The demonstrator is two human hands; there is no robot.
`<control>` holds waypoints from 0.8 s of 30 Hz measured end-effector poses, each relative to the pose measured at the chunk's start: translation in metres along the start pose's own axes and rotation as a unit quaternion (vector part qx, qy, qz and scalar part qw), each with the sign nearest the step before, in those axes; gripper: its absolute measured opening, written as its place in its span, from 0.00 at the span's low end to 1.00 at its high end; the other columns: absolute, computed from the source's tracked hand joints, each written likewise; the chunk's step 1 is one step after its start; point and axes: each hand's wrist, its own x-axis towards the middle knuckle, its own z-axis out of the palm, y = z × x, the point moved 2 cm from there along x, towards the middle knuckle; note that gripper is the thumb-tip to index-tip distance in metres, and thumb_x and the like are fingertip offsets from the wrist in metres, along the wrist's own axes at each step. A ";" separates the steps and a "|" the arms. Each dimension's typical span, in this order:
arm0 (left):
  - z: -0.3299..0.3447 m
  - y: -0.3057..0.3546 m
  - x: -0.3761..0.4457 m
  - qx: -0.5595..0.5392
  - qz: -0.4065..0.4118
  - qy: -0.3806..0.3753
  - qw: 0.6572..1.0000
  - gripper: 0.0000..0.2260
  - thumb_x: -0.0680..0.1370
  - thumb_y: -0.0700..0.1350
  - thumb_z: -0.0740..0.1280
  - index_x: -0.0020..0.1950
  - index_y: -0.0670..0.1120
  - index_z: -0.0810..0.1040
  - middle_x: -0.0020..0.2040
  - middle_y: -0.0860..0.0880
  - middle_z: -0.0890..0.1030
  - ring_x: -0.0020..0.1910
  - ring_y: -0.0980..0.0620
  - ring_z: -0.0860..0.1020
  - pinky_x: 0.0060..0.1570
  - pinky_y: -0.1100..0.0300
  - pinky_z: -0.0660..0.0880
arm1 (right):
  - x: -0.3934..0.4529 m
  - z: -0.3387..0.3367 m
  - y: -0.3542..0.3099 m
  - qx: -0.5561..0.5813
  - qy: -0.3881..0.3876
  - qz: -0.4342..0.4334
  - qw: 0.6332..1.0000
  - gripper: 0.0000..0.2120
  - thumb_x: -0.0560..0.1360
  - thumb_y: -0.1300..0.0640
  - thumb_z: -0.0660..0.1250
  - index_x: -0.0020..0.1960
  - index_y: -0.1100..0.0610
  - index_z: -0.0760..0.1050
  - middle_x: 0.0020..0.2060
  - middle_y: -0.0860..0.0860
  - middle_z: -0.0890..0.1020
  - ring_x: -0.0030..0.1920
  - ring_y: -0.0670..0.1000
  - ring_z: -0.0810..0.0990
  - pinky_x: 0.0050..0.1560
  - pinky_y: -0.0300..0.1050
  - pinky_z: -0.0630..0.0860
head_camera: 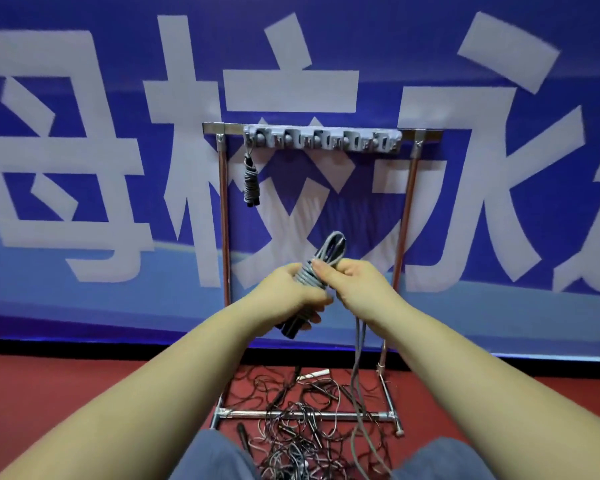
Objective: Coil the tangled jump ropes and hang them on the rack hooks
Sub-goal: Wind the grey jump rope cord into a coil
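Note:
A grey jump rope (329, 252) is bundled into a coil in front of me, its loop end sticking up and its black handles (291, 328) poking out below. My left hand (291, 289) grips the coil and handles. My right hand (352, 280) pinches the rope at the wrapped middle, and a loose grey tail (355, 375) hangs from it to the floor. A metal rack (224, 216) stands ahead with a grey hook strip (323, 138) across its top bar. One coiled rope (250, 183) hangs from the leftmost hook.
A tangle of thin dark and light ropes (305, 420) lies on the red floor around the rack's base bar (302, 415). A blue banner with large white characters (84, 168) covers the wall behind. My knees (215, 459) show at the bottom edge.

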 end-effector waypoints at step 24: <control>-0.051 -0.055 0.024 0.198 -0.128 0.115 0.965 0.09 0.70 0.38 0.72 0.37 0.45 0.72 0.32 0.45 0.78 0.25 0.49 0.76 0.32 0.57 0.76 | -0.006 0.034 0.037 -0.212 -0.123 0.094 0.965 0.14 0.80 0.58 0.56 0.55 0.59 0.79 0.29 0.46 0.69 0.30 0.48 0.68 0.31 0.41 0.64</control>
